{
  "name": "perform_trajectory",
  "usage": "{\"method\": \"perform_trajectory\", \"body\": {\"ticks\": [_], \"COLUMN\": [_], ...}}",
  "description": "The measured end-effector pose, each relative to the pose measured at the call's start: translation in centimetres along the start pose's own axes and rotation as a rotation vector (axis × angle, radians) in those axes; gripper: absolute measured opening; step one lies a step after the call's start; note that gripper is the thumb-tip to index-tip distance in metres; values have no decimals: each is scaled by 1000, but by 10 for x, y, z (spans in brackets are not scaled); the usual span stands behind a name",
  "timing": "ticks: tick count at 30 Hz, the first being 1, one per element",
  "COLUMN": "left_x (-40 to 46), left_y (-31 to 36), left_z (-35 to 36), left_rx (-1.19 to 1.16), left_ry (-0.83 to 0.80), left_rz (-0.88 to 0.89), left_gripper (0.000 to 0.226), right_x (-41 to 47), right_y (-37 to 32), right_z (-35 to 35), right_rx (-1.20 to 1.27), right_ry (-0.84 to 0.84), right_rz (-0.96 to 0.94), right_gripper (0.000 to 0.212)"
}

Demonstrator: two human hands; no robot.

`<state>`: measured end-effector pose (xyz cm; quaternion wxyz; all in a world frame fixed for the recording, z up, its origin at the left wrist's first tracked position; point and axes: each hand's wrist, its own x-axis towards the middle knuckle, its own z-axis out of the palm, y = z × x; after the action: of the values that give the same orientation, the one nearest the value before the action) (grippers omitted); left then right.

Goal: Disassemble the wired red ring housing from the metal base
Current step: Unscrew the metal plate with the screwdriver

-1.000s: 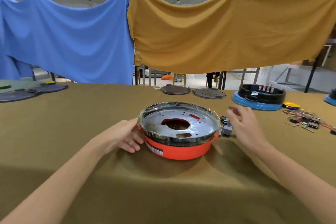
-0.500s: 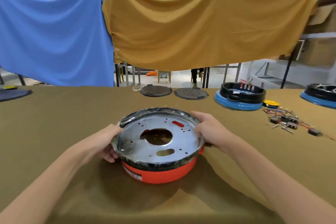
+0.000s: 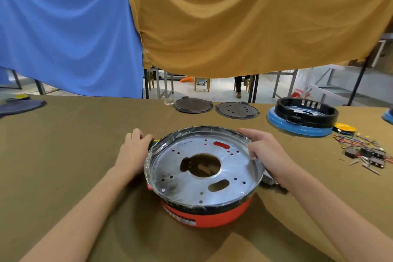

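Left hand (image 3: 135, 151) grips the metal base (image 3: 203, 168) at its left rim, fingertips hidden; the red ring housing (image 3: 209, 214) sits beneath, mid-table (image 3: 74, 144), mostly covered. Right hand (image 3: 264, 153) grips the right rim. Two dark discs (image 3: 192, 105) lie at the far edge.

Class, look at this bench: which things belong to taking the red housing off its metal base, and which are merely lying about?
Part of the job:
red ring housing
metal base
left hand
right hand

Lying about:
two dark round plates
black ring on a blue base
yellow disc
loose wired parts
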<state>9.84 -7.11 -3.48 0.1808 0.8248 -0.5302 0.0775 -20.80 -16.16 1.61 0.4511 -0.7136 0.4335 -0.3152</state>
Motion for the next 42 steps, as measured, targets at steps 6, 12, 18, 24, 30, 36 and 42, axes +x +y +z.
{"method": "perform_trajectory", "body": {"ticks": [6,12,18,24,30,36,42], "left_x": [15,17,5,3,4,14,23], "left_y": [-6,-12,9,29,71,36,31], "left_z": [9,-4,-29,-71,-78,-49,-17], "left_rx": [196,-107,-860,-823,-927,-776,-1011], "left_ry": [16,211,4,-184,-338,-236,-509], "left_rz": [41,-78,-189,-55,57,-61,-172], "left_gripper": [37,45,53,47,68,21,51], "right_x": [4,1,11,23,41,59,74], "right_y": [22,28,5,-24,-47,-42,-59], "right_z": [1,0,-1,23,49,30,26], "right_rx": [11,-9,-259,-610,-1028,-488,169], "right_ry": [-44,-32,112,-63,44,82,44], "right_rz": [8,5,-385,-705,-1048,-817,-546], "right_gripper": [67,62,47,57,34,14,39]}}
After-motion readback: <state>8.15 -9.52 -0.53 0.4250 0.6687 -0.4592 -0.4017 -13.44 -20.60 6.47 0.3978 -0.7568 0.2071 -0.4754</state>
